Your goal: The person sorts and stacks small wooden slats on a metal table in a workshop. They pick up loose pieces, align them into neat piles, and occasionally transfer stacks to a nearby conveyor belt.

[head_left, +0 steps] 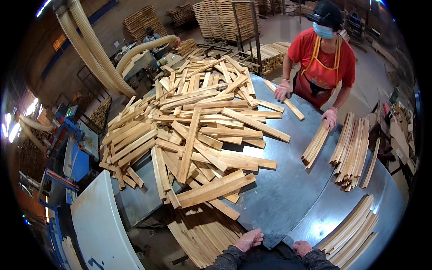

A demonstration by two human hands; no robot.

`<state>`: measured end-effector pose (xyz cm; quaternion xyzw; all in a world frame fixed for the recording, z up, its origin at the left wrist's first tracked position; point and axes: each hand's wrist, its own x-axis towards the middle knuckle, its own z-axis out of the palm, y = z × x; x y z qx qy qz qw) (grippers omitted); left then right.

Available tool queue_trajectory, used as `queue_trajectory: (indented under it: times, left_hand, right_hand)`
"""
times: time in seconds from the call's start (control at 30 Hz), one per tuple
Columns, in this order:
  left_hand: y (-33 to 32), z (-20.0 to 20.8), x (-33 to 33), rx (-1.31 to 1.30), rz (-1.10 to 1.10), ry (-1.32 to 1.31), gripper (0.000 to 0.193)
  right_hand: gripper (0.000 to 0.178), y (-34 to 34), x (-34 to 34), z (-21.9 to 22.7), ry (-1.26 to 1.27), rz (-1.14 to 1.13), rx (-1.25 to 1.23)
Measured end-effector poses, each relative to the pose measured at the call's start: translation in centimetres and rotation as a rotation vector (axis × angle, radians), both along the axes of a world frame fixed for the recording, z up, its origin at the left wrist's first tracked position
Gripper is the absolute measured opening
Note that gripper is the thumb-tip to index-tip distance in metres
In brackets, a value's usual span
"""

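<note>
A: Hands?
B: Left hand [249, 240] and right hand [302, 248] both bare, fingertips to cuff.
A: Sleeves?
B: Left sleeve [228, 258], behind the left fingers and past the wrist: charcoal, mottled with paler flecks. Right sleeve [317, 260], behind the right fingers: similarly dark, creased.
A: Trunk?
B: Black garment [275, 259], low between both sets of fingers. Looks plain; finer detail lost in shadow.

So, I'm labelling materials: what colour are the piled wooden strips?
The strips are light tan, clearest in the head view.
</note>
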<state>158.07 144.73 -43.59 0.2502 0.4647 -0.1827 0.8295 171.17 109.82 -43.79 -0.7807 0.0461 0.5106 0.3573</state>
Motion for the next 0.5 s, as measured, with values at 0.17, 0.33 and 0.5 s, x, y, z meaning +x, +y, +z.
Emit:
queue_trajectory:
  times: [0.17,0.33,0.5]
  left_hand:
    - [-0.1,-0.7,-1.1,0.407,-0.415,-0.150,0.050]
    - [1.9,-2.7,-0.9,0.318,-0.391,-0.042,0.045]
    - [3.9,-1.0,1.9,0.349,-0.507,0.042,0.042]
  right_hand:
    - [0.018,-1.1,-0.5,-1.9,0.040,-0.177,0.049]
    - [0.017,-1.1,-0.4,-1.5,0.083,-0.262,0.075]
    - [0.017,-1.5,-1.0,-1.2,0.106,-0.346,0.114]
